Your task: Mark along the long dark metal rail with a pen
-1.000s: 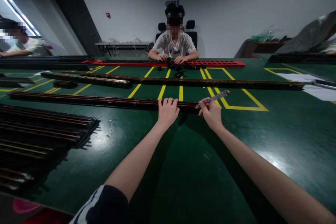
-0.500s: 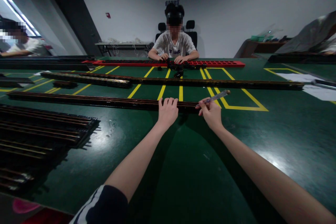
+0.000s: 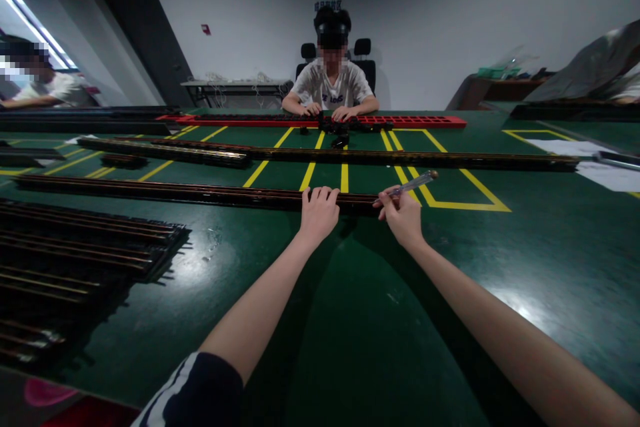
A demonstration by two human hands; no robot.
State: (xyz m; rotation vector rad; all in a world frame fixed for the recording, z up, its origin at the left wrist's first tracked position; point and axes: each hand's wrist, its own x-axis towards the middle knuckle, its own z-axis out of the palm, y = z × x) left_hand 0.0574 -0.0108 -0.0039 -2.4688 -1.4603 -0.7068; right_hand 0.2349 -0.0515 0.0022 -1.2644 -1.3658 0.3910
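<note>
A long dark strip [image 3: 175, 191] lies across the green table [image 3: 350, 320], running from the far left to just right of centre. My left hand [image 3: 318, 212] rests on it near its right end, fingers curled over its top edge. My right hand [image 3: 401, 215] sits at the strip's right end, closed round a thin clear pen-like tool [image 3: 415, 183] whose tip points up and right.
A stack of similar dark strips [image 3: 80, 247] lies at the near left. Another long strip [image 3: 350, 157] crosses the table further back. A person [image 3: 331, 83] sits opposite at a red tray [image 3: 410, 122]. Other people are at the far left and far right. Yellow lines mark the table.
</note>
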